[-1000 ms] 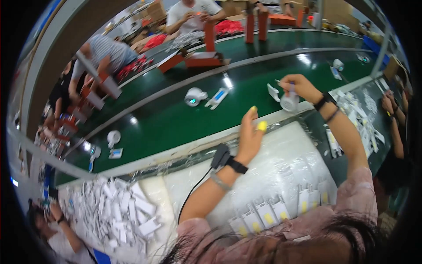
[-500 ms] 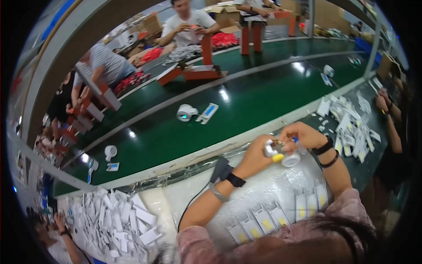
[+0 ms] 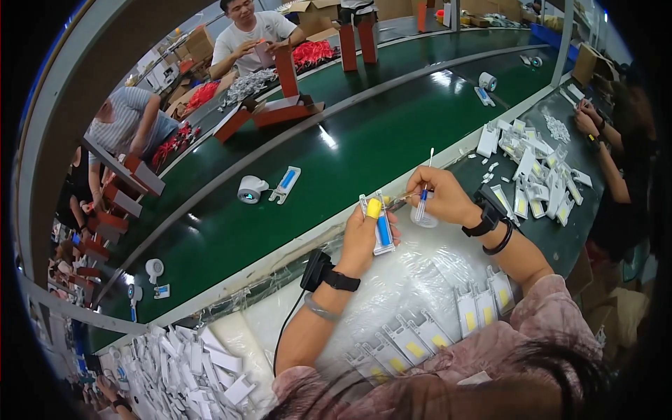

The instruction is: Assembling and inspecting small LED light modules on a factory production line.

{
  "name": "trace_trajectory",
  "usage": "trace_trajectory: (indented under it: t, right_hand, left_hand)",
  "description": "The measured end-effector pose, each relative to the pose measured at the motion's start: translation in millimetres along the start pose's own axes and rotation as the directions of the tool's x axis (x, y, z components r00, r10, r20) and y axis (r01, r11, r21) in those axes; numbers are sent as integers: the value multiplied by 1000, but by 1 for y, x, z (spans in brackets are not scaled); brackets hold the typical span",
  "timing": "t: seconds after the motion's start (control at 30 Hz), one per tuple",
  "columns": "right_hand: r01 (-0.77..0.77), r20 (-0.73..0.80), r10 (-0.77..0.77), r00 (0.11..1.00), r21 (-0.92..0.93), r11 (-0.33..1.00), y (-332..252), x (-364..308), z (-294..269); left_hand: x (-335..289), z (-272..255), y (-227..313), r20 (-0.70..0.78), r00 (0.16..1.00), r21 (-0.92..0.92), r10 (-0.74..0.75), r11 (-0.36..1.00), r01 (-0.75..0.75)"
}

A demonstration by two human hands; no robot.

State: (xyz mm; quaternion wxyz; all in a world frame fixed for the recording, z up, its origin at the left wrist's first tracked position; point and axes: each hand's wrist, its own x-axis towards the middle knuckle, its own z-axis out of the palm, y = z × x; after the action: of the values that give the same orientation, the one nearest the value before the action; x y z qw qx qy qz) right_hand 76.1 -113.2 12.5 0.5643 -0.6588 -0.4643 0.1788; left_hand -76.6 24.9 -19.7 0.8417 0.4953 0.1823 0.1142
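Observation:
My left hand (image 3: 362,238) grips a white plastic housing with a blue cylindrical battery (image 3: 383,229) in it. A yellow cover (image 3: 374,208) sits on its thumb. Close by on the right, my right hand (image 3: 448,199) pinches a thin white-tipped stick (image 3: 431,157) that points up. Blue and clear parts show below those fingers, and a thin gold-coloured tip reaches toward the housing; I cannot make out whether they belong to one tool. Beneath the right fingers is a round whitish part (image 3: 424,218), partly hidden.
Plastic wrap (image 3: 336,308) covers my work surface, with white panels with yellow patches (image 3: 413,343) in rows. White parts (image 3: 185,371) heap at left, more panels (image 3: 539,175) at right. Beyond, a green conveyor (image 3: 217,231) carries round white devices (image 3: 252,189); co-workers (image 3: 252,42) stand across it.
My hands have moved left and apart. The left hand now shows the housing's blue battery side, and the white-tipped stick has come into view in the right. The whole scene has shifted leftward.

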Motion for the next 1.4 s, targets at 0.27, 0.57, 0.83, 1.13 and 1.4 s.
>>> trace_trajectory:
  t: [0.27,0.57,0.83,1.13,1.4]
  right_hand:
    - [250,27,-252,967,-255,934,-8,-5,2]
    - [462,55,-470,881,-317,829,-13,-8,9]
    - [495,30,-506,862,-269,827,-8,-14,12]
    - [543,58,-547,835,-249,802,-8,-16,12]
    - [493,15,-509,861,-275,826,-6,-20,11]
  left_hand:
    - [-1,-1,3,65,998,-16,2,1000,-1]
    - [-1,2,0,131,967,16,220,974,-224]
    - [-5,8,4,142,955,61,262,960,-272]
    - [-11,16,5,111,951,140,289,943,-303]
    - [-13,17,6,161,952,-164,259,959,-233]
